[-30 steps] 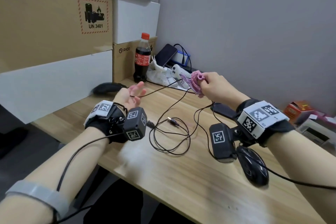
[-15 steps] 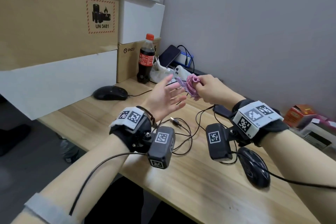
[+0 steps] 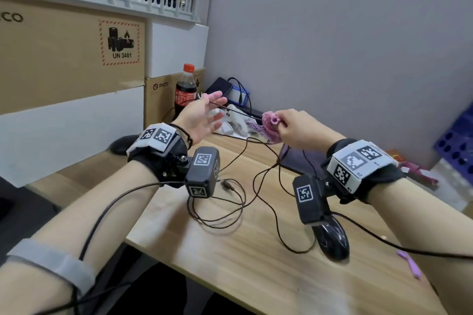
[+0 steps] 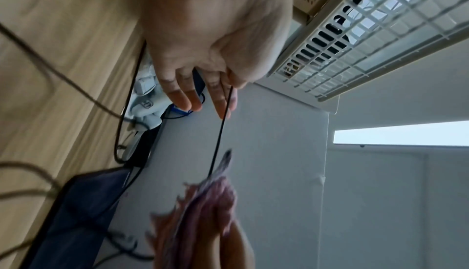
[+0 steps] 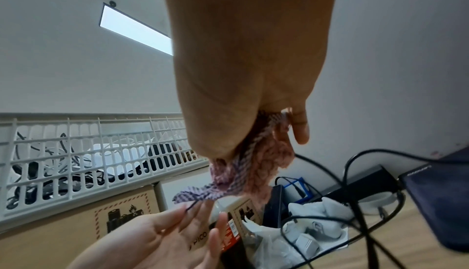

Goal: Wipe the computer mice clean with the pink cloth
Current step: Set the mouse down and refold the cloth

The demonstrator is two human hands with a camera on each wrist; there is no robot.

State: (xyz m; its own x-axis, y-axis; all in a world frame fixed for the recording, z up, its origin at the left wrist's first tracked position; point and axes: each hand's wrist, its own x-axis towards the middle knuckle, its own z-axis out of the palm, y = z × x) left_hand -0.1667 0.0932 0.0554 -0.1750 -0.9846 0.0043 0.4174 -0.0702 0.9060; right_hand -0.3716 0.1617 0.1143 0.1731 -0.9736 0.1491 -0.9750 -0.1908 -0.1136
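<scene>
1. Since the earlier head frames, the left hand has risen from low over the counter to the level of the right hand, and it now lies close to the pink cloth.
2. Head view: the left hand is spread, palm up, with a thin black cable crossing its fingers and running straight to the cloth. The right hand holds the bunched cloth in curled fingers, above the counter. One black mouse lies on the counter below and behind the right wrist; a second mouse lies beyond the left wrist, partly hidden by it. A cola bottle stands just past the left hand's fingertips.
3. Left wrist view: the left hand has straight fingers, and the cable comes off them toward the cloth, which is blurred. Whether the thumb pins the cable is unclear.
4. Right wrist view: the right hand clasps the cloth, whose loose end hangs just above the open left hand.
</scene>
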